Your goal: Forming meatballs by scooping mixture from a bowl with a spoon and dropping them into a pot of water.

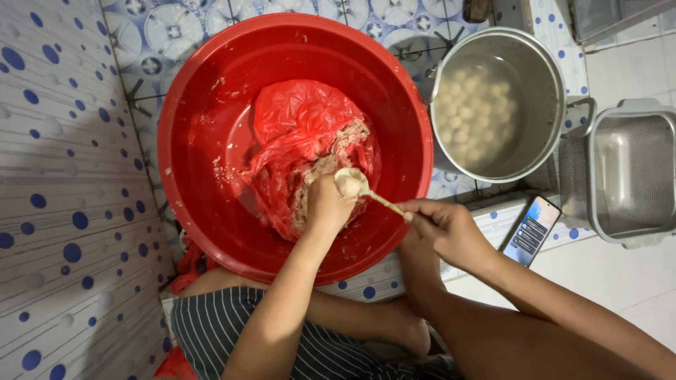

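Left hand: your left hand, at the centre of the frame, is clenched around a lump of the minced paste, fist up, apparently so that a ball squeezes out at the top.
Right hand: your right hand, just right of centre, is grasping the handle of a spoon; its bowl rests on top of the left fist, placed to scoop off the paste that rises there.
Paste: it lies in a red plastic bag opened out inside the red basin, which keeps the mix contained and within reach of both hands.
Pot: a steel pot at the upper right, just beside the basin, holds water with pale balls in it, close enough for a short carry.
Other things: a metal strainer basket at the right edge; a phone lit, lying between basin and basket.
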